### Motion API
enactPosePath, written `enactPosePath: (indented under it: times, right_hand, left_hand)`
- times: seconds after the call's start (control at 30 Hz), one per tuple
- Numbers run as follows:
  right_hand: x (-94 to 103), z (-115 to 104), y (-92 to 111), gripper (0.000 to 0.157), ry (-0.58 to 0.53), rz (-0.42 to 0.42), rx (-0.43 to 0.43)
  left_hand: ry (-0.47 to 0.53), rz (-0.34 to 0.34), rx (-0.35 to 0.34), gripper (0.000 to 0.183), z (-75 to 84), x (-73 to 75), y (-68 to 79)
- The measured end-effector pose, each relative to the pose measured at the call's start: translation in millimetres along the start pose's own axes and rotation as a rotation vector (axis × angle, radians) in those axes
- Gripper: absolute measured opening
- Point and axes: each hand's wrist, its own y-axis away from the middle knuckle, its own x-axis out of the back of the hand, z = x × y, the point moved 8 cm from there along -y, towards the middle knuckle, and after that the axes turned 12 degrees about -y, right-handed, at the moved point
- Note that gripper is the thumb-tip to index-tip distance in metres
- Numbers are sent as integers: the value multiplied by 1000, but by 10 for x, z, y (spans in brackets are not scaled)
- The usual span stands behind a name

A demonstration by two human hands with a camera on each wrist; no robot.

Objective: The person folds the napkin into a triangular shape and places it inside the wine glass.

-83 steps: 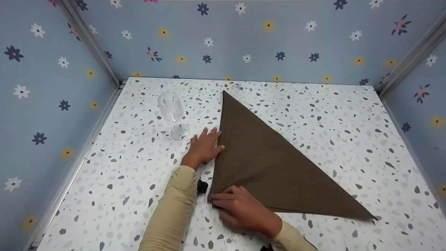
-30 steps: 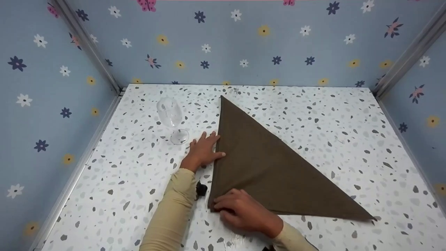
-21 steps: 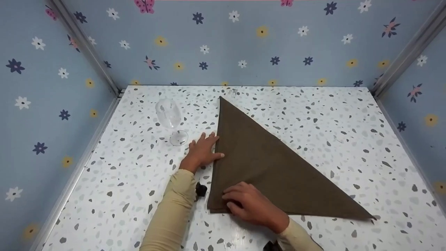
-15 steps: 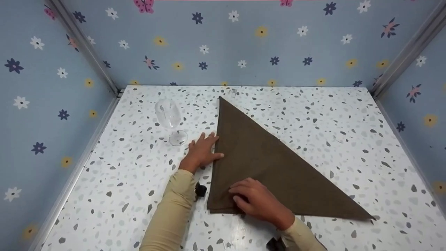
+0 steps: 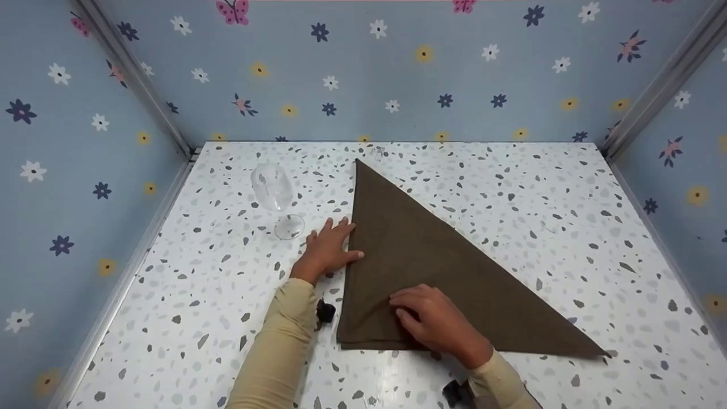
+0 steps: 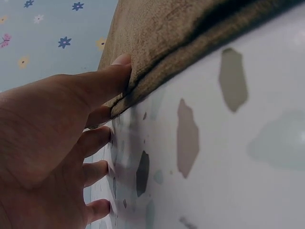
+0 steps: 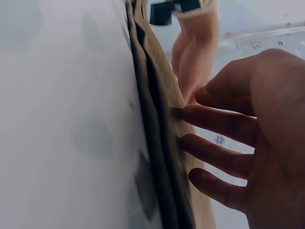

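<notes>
A brown cloth napkin (image 5: 420, 255), folded into a triangle, lies flat with its long slanted edge to the right. At its left edge my left hand (image 5: 326, 250) rests with fingers spread on the table; the thumb (image 6: 107, 81) lies over the cloth's edge in the left wrist view. My right hand (image 5: 440, 324) is over the lower part of the napkin, fingers loosely bent and nothing gripped. In the right wrist view its fingertips (image 7: 190, 113) are right at the cloth, and the layered lower edge shows alongside. A soft crease runs beside that hand.
A clear stemmed glass (image 5: 272, 190) is on the speckled white table (image 5: 187, 318) beyond my left hand. Flower-patterned blue walls (image 5: 363, 68) enclose the table at the back and both sides. Black wrist cameras (image 5: 325, 311) sit by both sleeves.
My right hand has left the napkin's lower left corner and slid right and slightly up across the cloth. My left hand stays in place. The head view has shifted slightly.
</notes>
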Motion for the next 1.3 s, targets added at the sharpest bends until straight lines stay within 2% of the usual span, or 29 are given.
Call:
enactPosePath:
  times: [0.33,0.57,0.93,1.17,1.3]
  right_hand:
    - [134,111,48,15,56,35,-30]
    - [263,195,123,15,98,106,-52]
    - [423,375,230,18,110,137,-221]
    - [519,435,292,19,137,175,-258]
    - [604,462,331,20,190,213,-286]
  left_hand:
    - [18,1,-3,78,-46,-8,18]
    - [13,10,-9,78,-49,-3,11]
    - [25,25,-19,77,-18,4,7]
    - [13,27,-26,78,10,17,-4]
    - [13,10,-16,78,7,-2,-6]
